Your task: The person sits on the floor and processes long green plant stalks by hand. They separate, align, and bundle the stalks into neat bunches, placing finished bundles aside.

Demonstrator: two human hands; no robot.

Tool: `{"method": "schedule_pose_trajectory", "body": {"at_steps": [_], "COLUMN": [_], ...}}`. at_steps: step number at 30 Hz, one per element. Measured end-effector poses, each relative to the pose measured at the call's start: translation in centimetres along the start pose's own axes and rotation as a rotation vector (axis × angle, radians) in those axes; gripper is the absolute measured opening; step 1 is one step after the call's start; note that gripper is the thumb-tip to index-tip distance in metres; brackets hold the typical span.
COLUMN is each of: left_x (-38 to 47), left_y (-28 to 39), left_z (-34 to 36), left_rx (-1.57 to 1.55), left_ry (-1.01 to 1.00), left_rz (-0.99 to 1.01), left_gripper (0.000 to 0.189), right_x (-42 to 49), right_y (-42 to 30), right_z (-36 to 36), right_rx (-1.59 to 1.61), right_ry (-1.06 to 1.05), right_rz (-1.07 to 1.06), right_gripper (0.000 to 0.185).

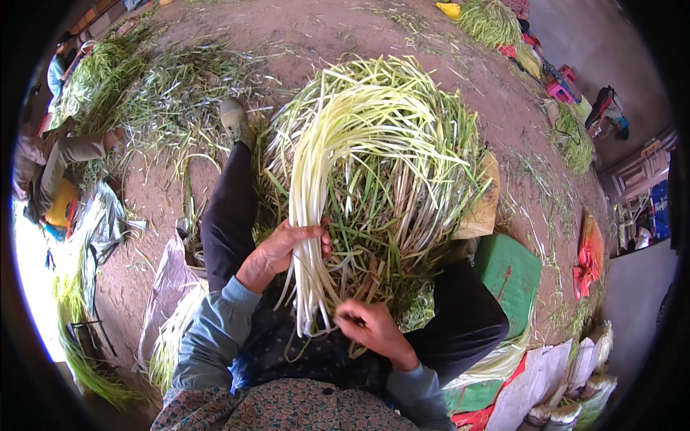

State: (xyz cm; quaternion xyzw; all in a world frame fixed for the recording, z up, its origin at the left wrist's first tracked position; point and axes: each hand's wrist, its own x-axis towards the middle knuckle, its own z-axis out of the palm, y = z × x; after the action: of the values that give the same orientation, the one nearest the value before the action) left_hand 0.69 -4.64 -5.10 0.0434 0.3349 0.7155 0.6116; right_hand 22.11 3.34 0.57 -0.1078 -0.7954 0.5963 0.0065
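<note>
My left hand (285, 249) is wrapped around a bundle of long blanched stalks (312, 178), which look like chives or young garlic. Their white root ends hang down over my lap, while the yellow-green leaf ends arch up and to the right. Close beside the root ends is my right hand (372, 329), its fingers curled and slightly blurred. Whether it pinches a stalk cannot be made out. Under and beyond the bundle, a large heap of greener stalks and dry leaves (399, 215) lies between my legs.
A green wrapped block (509, 280) stands by my right knee, with pale stalks (496, 361) near it. More stalks (175, 328) lie at my left beside a pale sack (167, 285). Leaf litter (178, 97) covers the earth floor. Other people (64, 156) sit at far left.
</note>
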Motion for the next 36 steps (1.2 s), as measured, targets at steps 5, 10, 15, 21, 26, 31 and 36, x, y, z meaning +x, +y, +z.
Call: {"method": "schedule_pose_trajectory", "body": {"at_steps": [5, 10, 15, 21, 26, 31, 36], "left_x": [0.3, 0.7, 0.5, 0.6, 1.1, 1.6, 1.7], "left_y": [-0.2, -0.8, -1.2, -1.9, -1.9, -0.6, -0.5], "left_z": [-0.4, 1.0, 2.3, 1.1, -0.1, 0.8, 1.8], "left_rx": [0.051, 0.066, 0.171, 0.233, 0.082, 0.006, -0.038], "left_ry": [0.025, 0.082, 0.021, 0.035, 0.056, 0.124, 0.129], "left_rz": [0.031, 0.024, 0.038, -0.007, 0.017, 0.055, 0.081], "left_gripper": [0.030, 0.028, 0.039, 0.045, 0.031, 0.025, 0.018], "right_x": [-4.6, 0.6, 5.7, 3.0, -2.9, -5.2, -2.8], "right_y": [-1.2, -1.3, 2.1, 0.8, -1.0, -0.8, 0.3], "right_z": [0.1, 0.9, 2.3, 1.0, 1.0, 0.8, 2.5], "right_rx": [0.112, -0.249, -0.497, 0.356, 0.389, 0.192, 0.121], "right_ry": [0.024, 0.324, 0.390, -0.114, -0.666, 0.096, -0.048], "right_rz": [0.200, -0.070, -0.124, 0.128, 0.086, 0.103, 0.234], "right_gripper": [0.012, 0.029, 0.021, 0.014, 0.014, 0.024, 0.023]}}
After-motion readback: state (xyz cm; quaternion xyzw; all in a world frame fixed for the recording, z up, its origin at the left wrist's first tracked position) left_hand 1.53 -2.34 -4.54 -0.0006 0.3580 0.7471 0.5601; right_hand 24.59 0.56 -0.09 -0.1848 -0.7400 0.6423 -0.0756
